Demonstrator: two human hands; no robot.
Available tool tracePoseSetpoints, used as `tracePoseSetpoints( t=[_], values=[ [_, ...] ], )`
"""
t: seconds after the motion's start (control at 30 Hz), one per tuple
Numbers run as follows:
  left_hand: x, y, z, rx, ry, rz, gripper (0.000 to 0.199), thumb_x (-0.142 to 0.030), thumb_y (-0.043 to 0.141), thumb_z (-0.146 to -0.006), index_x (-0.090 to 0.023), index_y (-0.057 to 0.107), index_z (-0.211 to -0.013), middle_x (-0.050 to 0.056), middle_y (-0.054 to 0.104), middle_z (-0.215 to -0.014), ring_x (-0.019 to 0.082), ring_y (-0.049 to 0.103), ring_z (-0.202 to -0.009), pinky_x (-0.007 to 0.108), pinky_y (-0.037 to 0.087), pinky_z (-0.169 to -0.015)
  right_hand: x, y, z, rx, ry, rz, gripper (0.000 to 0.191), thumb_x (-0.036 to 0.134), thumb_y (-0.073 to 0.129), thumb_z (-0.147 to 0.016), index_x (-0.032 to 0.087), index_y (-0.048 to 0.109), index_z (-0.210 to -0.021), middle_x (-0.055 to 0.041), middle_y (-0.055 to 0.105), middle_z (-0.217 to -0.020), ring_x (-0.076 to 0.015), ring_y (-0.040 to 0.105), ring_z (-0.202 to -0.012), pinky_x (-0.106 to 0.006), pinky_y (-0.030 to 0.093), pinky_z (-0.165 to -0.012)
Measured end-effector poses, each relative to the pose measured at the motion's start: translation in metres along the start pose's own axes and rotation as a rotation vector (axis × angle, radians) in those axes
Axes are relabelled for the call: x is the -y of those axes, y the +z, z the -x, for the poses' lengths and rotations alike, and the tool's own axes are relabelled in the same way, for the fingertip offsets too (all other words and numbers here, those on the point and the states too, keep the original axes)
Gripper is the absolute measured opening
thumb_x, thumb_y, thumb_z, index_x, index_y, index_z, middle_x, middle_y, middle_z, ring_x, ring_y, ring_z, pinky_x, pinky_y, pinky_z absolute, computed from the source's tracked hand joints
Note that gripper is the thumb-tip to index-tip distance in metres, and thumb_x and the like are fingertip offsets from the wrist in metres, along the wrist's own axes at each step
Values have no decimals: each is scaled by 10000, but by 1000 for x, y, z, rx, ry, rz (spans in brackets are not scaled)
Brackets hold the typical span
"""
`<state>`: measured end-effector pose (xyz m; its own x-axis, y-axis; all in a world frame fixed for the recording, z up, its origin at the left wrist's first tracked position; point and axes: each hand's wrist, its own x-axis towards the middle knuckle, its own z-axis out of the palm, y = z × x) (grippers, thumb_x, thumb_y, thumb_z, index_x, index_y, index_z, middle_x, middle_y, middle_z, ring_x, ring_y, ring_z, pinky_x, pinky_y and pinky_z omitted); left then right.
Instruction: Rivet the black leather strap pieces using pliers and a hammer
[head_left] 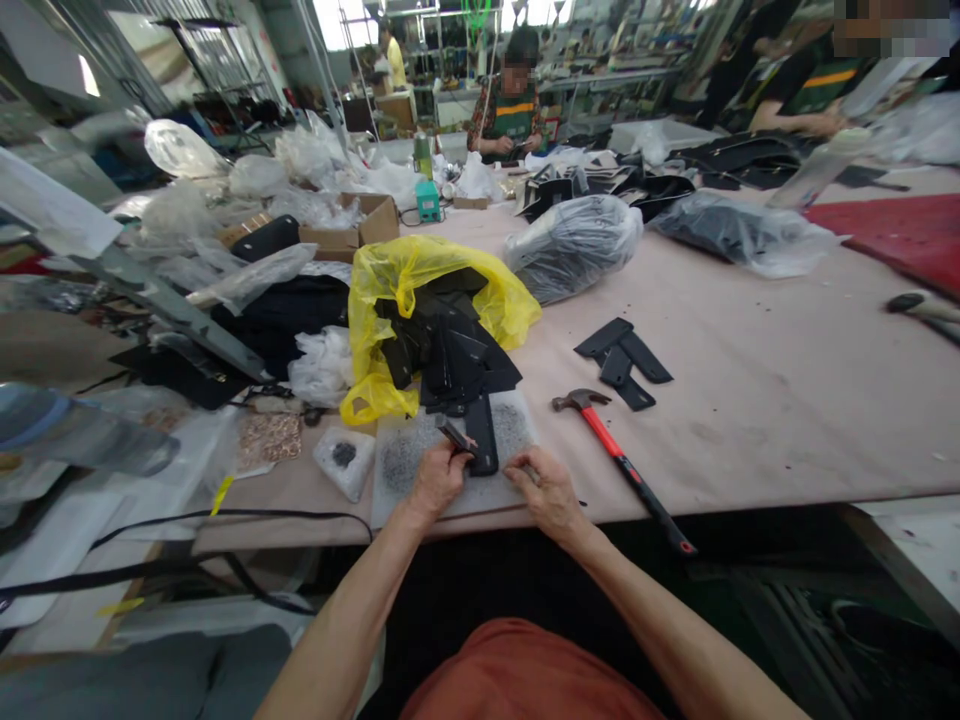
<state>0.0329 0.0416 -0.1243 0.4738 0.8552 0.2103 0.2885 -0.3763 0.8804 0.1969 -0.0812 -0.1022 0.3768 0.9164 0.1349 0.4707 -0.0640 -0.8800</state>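
Observation:
My left hand (435,482) is closed on a short dark bar-like piece (452,432), whose exact kind I cannot make out. Beside it, a black flat strip (482,445) lies on a speckled pale board (401,470). My right hand (553,492) is at the board's right edge with thumb and fingers pinched; whatever they hold is too small to tell. Above the board, a yellow plastic bag (375,270) lies open with many black pieces (465,350) spilling out. To the right rests a claw hammer (619,455) with a red and black handle.
Several black cut pieces (626,360) lie beyond the hammer. Clear bags (577,245) of dark parts stand farther back. At left are a small white block (345,460), copper-coloured bits (268,438) and a black cable (285,514). A co-worker (514,110) sits across the table.

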Motion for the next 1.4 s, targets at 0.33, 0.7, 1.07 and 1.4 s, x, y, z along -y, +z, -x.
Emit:
tracePoseSetpoints(
  t=[0.33, 0.7, 1.07, 1.4],
  values=[
    [6, -4, 1, 127, -12, 9, 222, -191, 528, -873, -186, 700, -1012, 62, 745, -1024, 215, 695, -994, 349, 566, -895, -80, -99, 122, 81, 455, 245, 302, 493, 468, -872, 243, 617, -789, -56, 655, -724, -221, 622, -692, -346, 467, -697],
    [6, -5, -1, 118, -20, -3, 233, -262, 525, -877, -196, 706, -1007, 61, 750, -1024, 225, 703, -991, 364, 575, -906, -138, -135, 179, 149, 596, 688, 80, 235, 564, -661, 289, 520, -701, -107, 622, -784, -256, 653, -737, -375, 420, -636],
    [20, -9, -5, -4, -17, -131, 327, -456, 545, -831, -227, 743, -955, 54, 768, -989, 281, 721, -964, 395, 607, -856, 32, -10, -14, -56, 211, 746, 185, 302, 584, -870, 167, 615, -991, -131, 644, -967, -307, 600, -913, -463, 461, -842],
    [32, -12, -5, -103, 24, -304, 357, -506, 490, -812, -256, 744, -843, 58, 771, -975, 324, 715, -978, 457, 590, -883, 41, 63, -33, 43, 134, 637, 708, 351, 709, -749, 39, 486, -1344, -292, 481, -1371, -429, 468, -1246, -591, 364, -1032]
  ],
)
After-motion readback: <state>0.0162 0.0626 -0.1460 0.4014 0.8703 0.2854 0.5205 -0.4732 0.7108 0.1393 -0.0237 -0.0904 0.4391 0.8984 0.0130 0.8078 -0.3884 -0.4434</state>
